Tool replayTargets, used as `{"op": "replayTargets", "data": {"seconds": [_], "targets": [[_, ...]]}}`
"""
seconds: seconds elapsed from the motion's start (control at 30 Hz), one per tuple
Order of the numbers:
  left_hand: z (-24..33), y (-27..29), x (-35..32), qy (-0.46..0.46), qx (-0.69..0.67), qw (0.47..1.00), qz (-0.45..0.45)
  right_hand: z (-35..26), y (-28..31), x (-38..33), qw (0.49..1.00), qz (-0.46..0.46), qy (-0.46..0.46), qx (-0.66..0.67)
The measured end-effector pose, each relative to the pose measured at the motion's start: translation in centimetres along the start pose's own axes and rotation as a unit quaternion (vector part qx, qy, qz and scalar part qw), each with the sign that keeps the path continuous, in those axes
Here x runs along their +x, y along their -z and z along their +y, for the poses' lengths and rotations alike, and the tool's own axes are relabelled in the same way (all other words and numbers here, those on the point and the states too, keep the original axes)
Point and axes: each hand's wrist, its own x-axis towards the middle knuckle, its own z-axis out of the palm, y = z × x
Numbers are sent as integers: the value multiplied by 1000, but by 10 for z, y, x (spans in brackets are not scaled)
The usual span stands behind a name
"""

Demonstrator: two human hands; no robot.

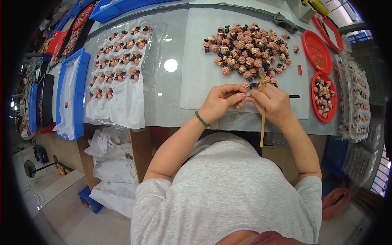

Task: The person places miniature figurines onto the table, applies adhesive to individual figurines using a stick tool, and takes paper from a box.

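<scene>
The left hand [220, 102] pinches a small pink figure [243, 96]; the right hand [274, 104] closes around a wooden brush [262, 118], above the white mat [196, 81] on the glass table [163, 106]. Blue trays [69, 94] stand left, 2 red plates [322, 94] right.

Packaging-wise there's a clear blister tray [118, 61] on the counter's left side, pockets filled with little pink figures, white sheet under it. More clear blister trays [356, 102] are stacked at the right edge, same kind. No labels, signs or screens that I can spot.
</scene>
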Motion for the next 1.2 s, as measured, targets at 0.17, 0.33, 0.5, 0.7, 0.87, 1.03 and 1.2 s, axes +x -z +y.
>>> {"op": "replayTargets", "data": {"seconds": [0.17, 0.33, 0.5, 0.7, 0.87, 1.03, 1.2], "targets": [[-1, 1, 0, -4, 1, 1000, -1, -2, 0, 1, 1000, 0, -19, -8], [1, 1, 0, 4, 4, 1000, 1, -1, 2, 1, 1000, -5, 6, -2], [2, -1, 1, -9, -3, 1000, 0, 1, 2, -5, 998, 39, -47, 26], [5, 0, -2, 4, -43, 999, 13, 12, 23, -28, 972, 111, -205, -2], [2, 2, -1, -18, -63, 998, 4, 42, 25, -61, 936, 122, -316, -93], [8, -2, -2, -10, -78, 997, -8, 57, 24, -68, 920, 104, -362, -112], [8, -5, -5, 11, -88, 996, -24, 43, 33, -54, 930, 190, -280, -146]]}}
